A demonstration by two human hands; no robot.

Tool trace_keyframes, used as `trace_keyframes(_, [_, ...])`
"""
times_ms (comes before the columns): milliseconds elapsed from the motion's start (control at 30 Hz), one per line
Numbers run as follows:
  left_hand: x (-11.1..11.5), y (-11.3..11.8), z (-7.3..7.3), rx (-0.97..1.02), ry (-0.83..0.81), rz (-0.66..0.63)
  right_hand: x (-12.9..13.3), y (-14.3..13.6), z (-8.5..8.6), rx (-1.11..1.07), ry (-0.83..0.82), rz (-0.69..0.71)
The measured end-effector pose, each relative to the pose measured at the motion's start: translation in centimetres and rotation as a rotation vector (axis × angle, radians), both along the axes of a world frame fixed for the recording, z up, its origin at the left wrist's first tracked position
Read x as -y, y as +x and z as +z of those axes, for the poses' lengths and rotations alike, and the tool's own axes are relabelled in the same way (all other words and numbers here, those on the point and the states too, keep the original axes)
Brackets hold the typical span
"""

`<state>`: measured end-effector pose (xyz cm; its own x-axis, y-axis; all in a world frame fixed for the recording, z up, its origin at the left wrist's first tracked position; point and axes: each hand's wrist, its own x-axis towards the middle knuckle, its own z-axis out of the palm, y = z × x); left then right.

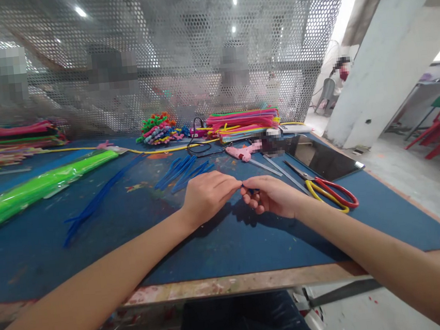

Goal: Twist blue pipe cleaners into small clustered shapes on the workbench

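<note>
My left hand (211, 193) and my right hand (271, 195) meet above the middle of the table, fingertips touching. Both are closed in a pinch on a small dark blue piece of pipe cleaner (251, 189), mostly hidden by the fingers. Beyond my left hand lie several bent blue pipe cleaners (179, 171). Longer straight blue pipe cleaners (99, 200) lie farther left. To the right of my right hand rest scissors (333, 190) with red and yellow handles, blades pointing away. A pink glue gun (243, 152) lies behind my hands.
A bright green wrapped bundle (51, 186) lies at the left. Coloured pipe cleaner bundles (243, 121) line the back, before a perforated metal screen (178, 49). A dark tablet (320, 158) lies at the right, near clear glue sticks (287, 174). A yellow cable (172, 149) crosses behind.
</note>
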<state>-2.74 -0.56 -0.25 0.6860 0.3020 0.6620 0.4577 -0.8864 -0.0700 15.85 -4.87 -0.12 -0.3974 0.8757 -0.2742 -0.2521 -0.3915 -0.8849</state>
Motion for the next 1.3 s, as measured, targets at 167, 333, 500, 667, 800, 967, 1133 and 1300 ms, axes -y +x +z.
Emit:
trace_keyframes(167, [0.0, 0.2, 0.5, 0.026, 0.306, -0.064, 0.1, -0.1, 0.0, -0.020, 0.089, -0.017])
trace_keyframes(333, [0.0, 0.2, 0.8, 0.013, 0.387, -0.113, 0.1, 0.1, 0.3, -0.168, -0.098, 0.025])
trace_keyframes(500, [-0.1, -0.2, 0.9, 0.077, 0.363, -0.154, -0.3, 0.8, 0.4, -0.240, -0.246, 0.118])
trace_keyframes(667, [-0.3, -0.3, 0.7, 0.104, 0.266, -0.276, -0.4, 1.1, 0.0, -0.131, -0.129, 0.182])
trace_keyframes(800, [-0.6, 0.0, 0.6, 0.142, -0.007, -0.476, -0.3, 1.4, -0.4, -0.071, 0.016, 0.290])
trace_keyframes(967, [-0.5, 0.2, 0.7, 0.178, -0.149, -0.588, -0.3, 1.6, -1.0, -0.063, -0.031, 0.391])
trace_keyframes(1133, [0.0, 0.3, 0.8, 0.154, -0.146, -0.629, -0.2, 1.5, -1.3, -0.025, -0.061, 0.401])
trace_keyframes(1300, [0.1, 0.3, 0.8, 0.140, -0.106, -0.632, -0.1, 1.5, -1.1, 0.018, -0.065, 0.445])
